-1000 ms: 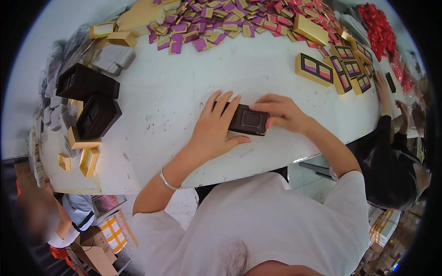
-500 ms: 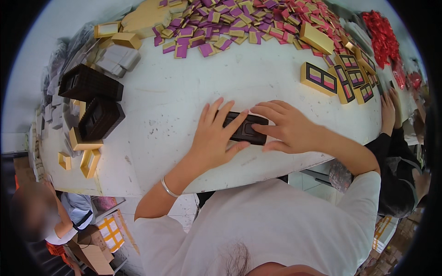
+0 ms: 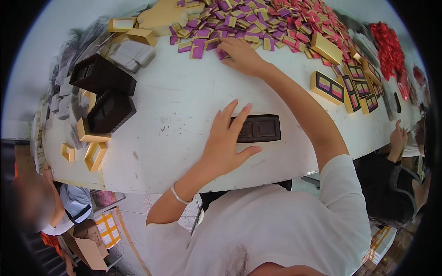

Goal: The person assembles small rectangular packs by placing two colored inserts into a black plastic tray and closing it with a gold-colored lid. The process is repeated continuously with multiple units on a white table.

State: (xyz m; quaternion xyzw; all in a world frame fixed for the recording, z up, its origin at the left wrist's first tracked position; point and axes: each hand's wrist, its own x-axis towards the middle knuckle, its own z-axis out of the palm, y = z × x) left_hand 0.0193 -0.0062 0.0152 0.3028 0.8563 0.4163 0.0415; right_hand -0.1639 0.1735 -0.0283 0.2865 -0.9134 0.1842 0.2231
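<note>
On the white table before me lies a dark brown plastic tray insert [image 3: 263,128] with square recesses. My left hand [image 3: 225,140] is open, fingers spread, and rests at the tray's left end, partly covering it. Further off, my right arm stretches out to the pile of small purple-and-gold wrapped pieces [image 3: 252,28]. There my right hand [image 3: 244,56] has its fingers bent around a purple piece [image 3: 221,53] at the pile's near edge. Whether that piece is lifted off the table cannot be seen.
Stacked dark brown trays [image 3: 103,76] stand at left, beside gold box frames [image 3: 95,156]. Pink-and-gold pieces [image 3: 317,23] lie at the back right, near filled gold boxes [image 3: 328,87] and red ribbon [image 3: 386,50]. Other people sit at both sides.
My right hand has left the tray and moved far forward to the purple pieces. My left hand stays at the tray's left end. A person's hand at the right has moved nearer the table edge.
</note>
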